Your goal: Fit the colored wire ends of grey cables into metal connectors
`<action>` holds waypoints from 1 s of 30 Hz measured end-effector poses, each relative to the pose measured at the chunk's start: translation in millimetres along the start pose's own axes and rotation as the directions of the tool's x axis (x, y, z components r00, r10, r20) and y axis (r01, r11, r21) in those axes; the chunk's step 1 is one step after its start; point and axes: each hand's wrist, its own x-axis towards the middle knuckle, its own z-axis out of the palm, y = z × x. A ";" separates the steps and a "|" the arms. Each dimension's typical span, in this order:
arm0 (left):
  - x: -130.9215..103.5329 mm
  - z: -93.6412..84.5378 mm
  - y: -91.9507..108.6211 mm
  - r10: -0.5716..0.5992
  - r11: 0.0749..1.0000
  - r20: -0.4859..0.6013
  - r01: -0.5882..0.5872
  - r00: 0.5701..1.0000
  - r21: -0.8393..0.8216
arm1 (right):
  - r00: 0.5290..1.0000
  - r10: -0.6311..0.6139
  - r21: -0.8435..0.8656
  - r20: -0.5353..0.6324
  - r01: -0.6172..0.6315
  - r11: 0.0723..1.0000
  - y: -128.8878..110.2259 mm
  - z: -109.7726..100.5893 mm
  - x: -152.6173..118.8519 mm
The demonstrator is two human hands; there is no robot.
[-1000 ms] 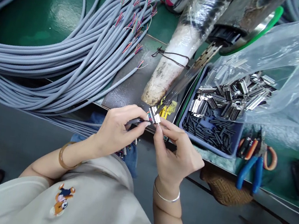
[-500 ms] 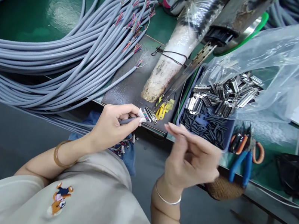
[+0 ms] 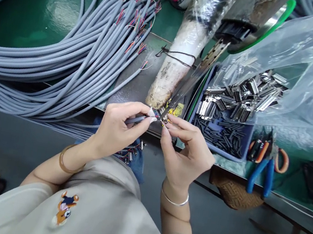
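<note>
- Watching through my head view, left hand (image 3: 113,128) pinches the grey cable (image 3: 135,120) narrowly; right hand (image 3: 188,149) pinches a thin pale strand, exact kind unclear.
- Between the fingertips sits the small metal connector (image 3: 164,118), coloured wires at its left side.
- Dark pointed tool tip (image 3: 165,113) right over it: if hot, a slip could burn fingers; a tremble could bridge neighbouring pins or pull a wire loose.
- Beyond: stained white tube (image 3: 174,68), film-wrapped, crinkled; blue plastic tray (image 3: 248,147) with matte black sleeves (image 3: 221,135), shiny ribbed connectors (image 3: 246,95).
</note>
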 end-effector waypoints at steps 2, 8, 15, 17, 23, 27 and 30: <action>1.1 -1.2 1.2 0.045 0.999 -0.003 -0.044 0.999 0.020 | 1.000 -0.027 -0.040 -0.010 0.027 0.999 -1.5 -0.5 3.0; 1.1 -4.5 2.2 0.005 1.000 0.045 -0.006 0.999 0.026 | 0.997 -0.068 -0.085 0.022 0.069 0.994 -2.0 -2.6 2.4; -3.6 -3.6 1.0 -0.063 0.997 0.088 0.059 0.994 0.049 | 0.995 -0.074 -0.132 0.062 0.082 0.988 0.1 -3.8 -4.5; -4.8 -3.0 1.0 -0.053 0.998 0.091 0.049 0.994 0.048 | 0.995 -0.078 -0.149 0.057 0.086 0.985 -0.3 -4.0 -5.7; -8.7 -1.4 2.0 -0.093 0.995 0.098 0.091 0.991 0.030 | 0.994 -0.095 -0.158 0.052 0.102 0.982 -1.4 -4.6 -10.7; -11.2 -0.4 1.2 -0.209 0.972 0.136 0.221 0.968 -0.084 | 0.993 -0.109 -0.155 0.046 0.115 0.981 -1.6 -5.2 -13.3; -11.1 -1.3 0.1 -0.325 0.907 0.191 0.362 0.926 -0.214 | 0.994 -0.098 -0.144 0.050 0.104 0.984 -2.2 -6.4 -14.1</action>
